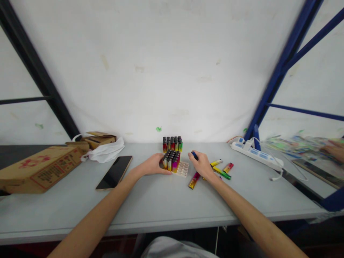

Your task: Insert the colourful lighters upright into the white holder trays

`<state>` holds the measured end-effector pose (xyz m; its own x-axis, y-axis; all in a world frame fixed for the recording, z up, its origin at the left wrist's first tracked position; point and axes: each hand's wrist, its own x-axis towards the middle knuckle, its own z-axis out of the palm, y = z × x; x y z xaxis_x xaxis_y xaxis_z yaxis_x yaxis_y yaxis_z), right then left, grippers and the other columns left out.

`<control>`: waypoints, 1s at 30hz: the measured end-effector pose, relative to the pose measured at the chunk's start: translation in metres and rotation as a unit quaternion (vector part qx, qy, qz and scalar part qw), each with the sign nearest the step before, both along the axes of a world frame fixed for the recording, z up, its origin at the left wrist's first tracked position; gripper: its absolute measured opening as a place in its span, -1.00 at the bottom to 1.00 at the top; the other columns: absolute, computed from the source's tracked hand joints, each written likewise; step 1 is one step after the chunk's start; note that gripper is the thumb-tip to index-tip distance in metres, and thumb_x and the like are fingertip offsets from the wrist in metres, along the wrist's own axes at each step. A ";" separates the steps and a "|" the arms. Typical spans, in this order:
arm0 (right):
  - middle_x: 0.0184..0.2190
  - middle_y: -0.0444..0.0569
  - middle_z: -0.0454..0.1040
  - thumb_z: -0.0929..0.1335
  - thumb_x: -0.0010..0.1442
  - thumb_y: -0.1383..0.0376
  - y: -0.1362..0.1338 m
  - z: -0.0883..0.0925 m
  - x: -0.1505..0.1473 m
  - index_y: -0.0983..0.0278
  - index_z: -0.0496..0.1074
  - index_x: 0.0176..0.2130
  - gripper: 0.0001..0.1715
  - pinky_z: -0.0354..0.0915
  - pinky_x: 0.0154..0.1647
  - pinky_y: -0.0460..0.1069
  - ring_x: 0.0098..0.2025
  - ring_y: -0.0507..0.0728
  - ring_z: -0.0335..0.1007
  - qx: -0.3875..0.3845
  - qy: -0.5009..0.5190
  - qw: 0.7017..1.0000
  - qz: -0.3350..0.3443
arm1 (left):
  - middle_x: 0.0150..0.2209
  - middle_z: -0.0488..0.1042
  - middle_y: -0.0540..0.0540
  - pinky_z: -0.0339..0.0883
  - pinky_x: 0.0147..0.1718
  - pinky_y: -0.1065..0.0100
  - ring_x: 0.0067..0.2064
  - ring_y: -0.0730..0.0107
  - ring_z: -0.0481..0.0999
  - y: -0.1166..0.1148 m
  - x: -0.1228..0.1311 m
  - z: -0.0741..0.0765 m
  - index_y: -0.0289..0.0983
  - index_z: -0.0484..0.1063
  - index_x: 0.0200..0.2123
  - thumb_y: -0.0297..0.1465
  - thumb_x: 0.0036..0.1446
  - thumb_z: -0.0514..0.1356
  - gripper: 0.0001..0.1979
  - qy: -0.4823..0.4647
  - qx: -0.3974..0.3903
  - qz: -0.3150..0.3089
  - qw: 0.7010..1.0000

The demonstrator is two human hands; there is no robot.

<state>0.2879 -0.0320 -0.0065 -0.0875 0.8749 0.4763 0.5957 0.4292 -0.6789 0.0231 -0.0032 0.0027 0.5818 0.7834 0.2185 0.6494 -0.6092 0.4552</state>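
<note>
On the bench, loose lighters lie by the right hand, which pinches a blue lighter. The left hand grips the part-filled tray by its side (steadying it, seemingly, against sliding). Behind the tray stands a full block of lighters.

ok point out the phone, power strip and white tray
phone (115, 172), head view, middle of its dark screen
power strip (255, 153), head view, middle of its white body
white tray (184, 169), head view, its empty cells
</note>
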 end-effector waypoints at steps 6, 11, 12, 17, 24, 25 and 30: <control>-0.37 -0.05 0.45 0.12 0.46 0.02 0.005 -0.002 0.005 0.24 0.40 -0.18 -0.54 0.28 -0.23 -0.01 -0.30 0.13 0.38 0.021 0.000 0.997 0.070 | -0.05 0.63 -0.15 0.44 -0.05 0.21 -0.07 -0.01 0.60 0.000 0.000 0.000 -0.27 0.53 0.03 0.03 -0.11 0.45 -0.30 -0.004 -0.001 -0.010 1.000; -0.43 -0.07 0.40 0.15 0.46 -0.01 0.008 -0.007 0.006 0.21 0.33 -0.34 -0.52 0.24 -0.26 0.00 -0.36 0.13 0.34 0.059 -0.083 0.993 0.057 | 0.00 0.62 -0.17 0.42 0.01 0.21 -0.02 -0.01 0.59 0.002 -0.001 -0.002 -0.27 0.51 0.07 0.03 -0.12 0.46 -0.26 -0.004 0.002 -0.012 1.000; -0.50 -0.12 0.36 0.15 0.46 -0.01 0.008 -0.007 0.006 0.20 0.30 -0.36 -0.53 0.21 -0.31 -0.01 -0.42 0.11 0.30 0.050 -0.090 0.993 0.051 | 0.01 0.62 -0.17 0.42 0.01 0.21 -0.02 -0.01 0.59 0.002 -0.001 -0.003 -0.27 0.51 0.08 0.02 -0.12 0.46 -0.25 -0.005 0.001 -0.012 1.000; -0.46 -0.10 0.46 0.20 0.47 0.08 0.010 -0.010 0.006 0.20 0.27 -0.35 -0.62 0.18 -0.31 -0.03 -0.40 0.11 0.37 0.028 -0.099 0.992 0.067 | 0.02 0.62 -0.15 0.42 0.03 0.21 -0.01 0.00 0.59 0.001 -0.001 -0.002 -0.25 0.51 0.09 0.01 -0.11 0.47 -0.26 -0.013 -0.009 -0.013 1.000; -0.36 -0.03 0.47 0.28 0.44 0.23 0.021 -0.019 -0.001 0.25 0.33 -0.30 -0.76 0.21 -0.26 -0.02 -0.33 0.12 0.37 0.031 -0.191 0.977 0.089 | 0.02 0.61 -0.17 0.41 0.03 0.19 -0.03 -0.02 0.59 0.000 -0.001 -0.001 -0.27 0.53 0.06 0.01 -0.13 0.47 -0.27 -0.021 -0.004 -0.013 1.000; -0.34 -0.01 0.47 0.30 0.43 0.26 0.021 -0.020 -0.002 0.26 0.35 -0.29 -0.79 0.22 -0.24 -0.02 -0.31 0.12 0.37 0.032 -0.204 0.974 0.091 | 0.00 0.61 -0.18 0.42 0.01 0.19 -0.03 -0.02 0.59 0.001 -0.001 -0.001 -0.27 0.54 0.04 0.02 -0.13 0.47 -0.28 -0.017 -0.006 -0.013 1.000; -0.22 0.06 0.48 0.34 0.39 0.23 0.019 -0.011 0.006 0.31 0.46 -0.14 -0.82 0.28 -0.12 0.02 -0.23 0.14 0.38 0.034 -0.230 0.966 0.112 | -0.04 0.62 -0.17 0.44 -0.04 0.21 -0.05 0.00 0.58 0.002 -0.001 -0.001 -0.27 0.54 0.02 0.04 -0.11 0.45 -0.30 -0.002 -0.011 -0.011 1.000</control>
<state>0.2935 -0.0133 -0.0175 -0.4860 0.7783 0.3976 0.7150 0.6157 -0.3313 0.0221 -0.0016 0.0013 0.5985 0.7751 0.2027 0.6343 -0.6129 0.4712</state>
